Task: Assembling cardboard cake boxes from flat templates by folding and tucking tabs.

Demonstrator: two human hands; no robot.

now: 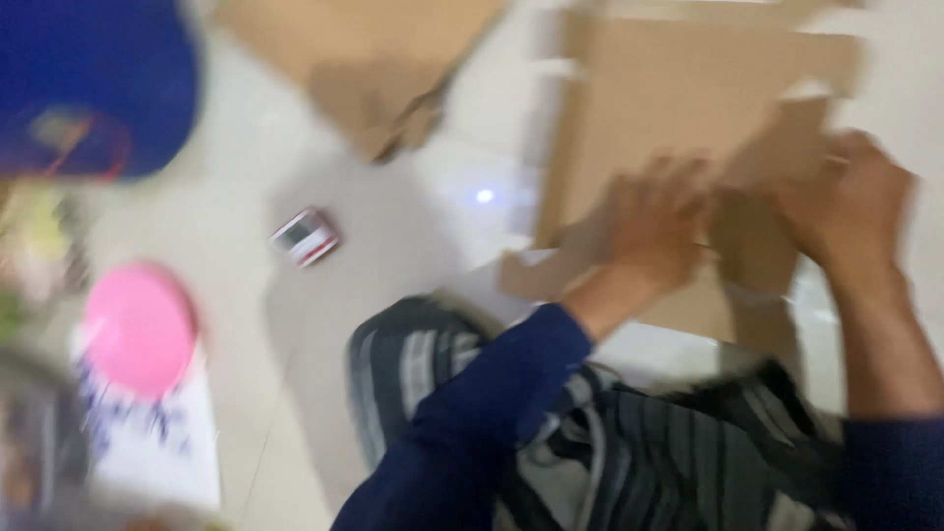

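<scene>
- Seated on a pale tiled floor [393,226], a person works a flat brown cardboard sheet [678,108] lying just ahead of striped-trousered knees [433,364].
- The left hand [657,228] presses down on the sheet's near edge, fingers spread and curled over a folded flap; blur hides whether it actually pinches the card.
- The right hand [854,202] appears closed around a raised brown cardboard flap [787,138], wrist bent, forearm reaching up from the lower right.
- Judged from this, a clean fold calls for the left hand to pin the sheet while the right bends along the crease.
- Both blue sleeves [492,413] are extended forward.
</scene>
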